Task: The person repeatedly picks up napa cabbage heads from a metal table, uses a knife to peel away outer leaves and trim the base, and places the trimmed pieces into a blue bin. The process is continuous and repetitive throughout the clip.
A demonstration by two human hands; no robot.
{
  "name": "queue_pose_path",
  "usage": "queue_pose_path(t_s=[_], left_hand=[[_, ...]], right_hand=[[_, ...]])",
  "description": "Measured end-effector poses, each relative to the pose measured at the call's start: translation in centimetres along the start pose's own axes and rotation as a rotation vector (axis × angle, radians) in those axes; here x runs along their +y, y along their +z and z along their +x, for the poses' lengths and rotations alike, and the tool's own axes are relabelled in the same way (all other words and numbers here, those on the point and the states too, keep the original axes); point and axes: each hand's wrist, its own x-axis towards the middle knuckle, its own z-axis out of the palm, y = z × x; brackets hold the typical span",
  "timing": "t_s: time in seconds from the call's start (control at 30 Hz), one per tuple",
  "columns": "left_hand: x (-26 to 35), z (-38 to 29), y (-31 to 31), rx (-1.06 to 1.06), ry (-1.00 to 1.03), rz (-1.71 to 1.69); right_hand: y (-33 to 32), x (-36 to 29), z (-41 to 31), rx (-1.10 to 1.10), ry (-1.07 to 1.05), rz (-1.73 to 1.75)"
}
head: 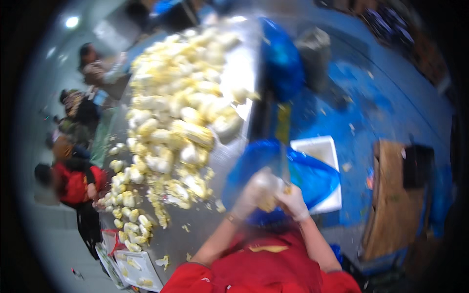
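Note:
Both my hands wear whitish gloves and are close together over a blue plastic bag (318, 179) at the table's edge. My left hand (254, 190) is around a pale yellow-white piece of napa cabbage (266, 201), blurred by motion. Beside it, my right hand (293, 201) has its fingers closed by a small yellowish-brown thing, too blurred to name; whether it grips this or the cabbage I cannot tell. Many napa cabbages (190, 117) lie piled on the metal table (227, 154) to the left, with loose leaves and trimmings nearer me.
A white foam box (331, 146) stands under the bag. Another blue bag (282, 62) hangs farther along the table edge. White trays (141, 269) are at lower left, and a cardboard-brown stack (394, 201) is at right. Several people, one in a red top (78, 183), are across the table.

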Motion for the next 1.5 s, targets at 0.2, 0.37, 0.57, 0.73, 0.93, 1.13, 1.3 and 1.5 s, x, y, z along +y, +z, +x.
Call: queue_pose_path(t_s=[0.2,0.37,0.57,0.73,0.93,1.13,1.3,1.5], left_hand=[[3.8,-0.7,1.6,0.243,-0.210,0.273],[3.9,-1.2,1.6,0.226,-0.143,0.278],[4.6,-1.5,1.1,0.158,-0.146,0.238],[5.4,-1.4,1.3,0.106,-0.138,0.190],[5.0,-1.1,0.6,0.201,-0.123,0.166],[4.0,-1.2,-0.1,0.125,-0.036,0.148],[4.3,-1.1,-0.6,0.105,-0.066,-0.108],[4.8,-0.6,-0.9,0.197,-0.037,-0.191]], right_hand=[[1.4,0.8,0.4,0.089,-0.085,-0.035],[1.9,-1.1,0.3,0.087,-0.218,-0.326],[2.8,-1.6,-0.3,0.121,-0.322,-0.401],[2.4,-1.5,-0.8,0.157,-0.340,-0.438],[3.4,-2.7,-0.6,0.120,-0.298,-0.515],[2.7,-1.8,-0.7,0.184,-0.263,-0.358],[1.9,0.1,1.5,0.250,-0.210,-0.167],[-1.8,1.4,3.7,0.453,-0.209,-0.816]])
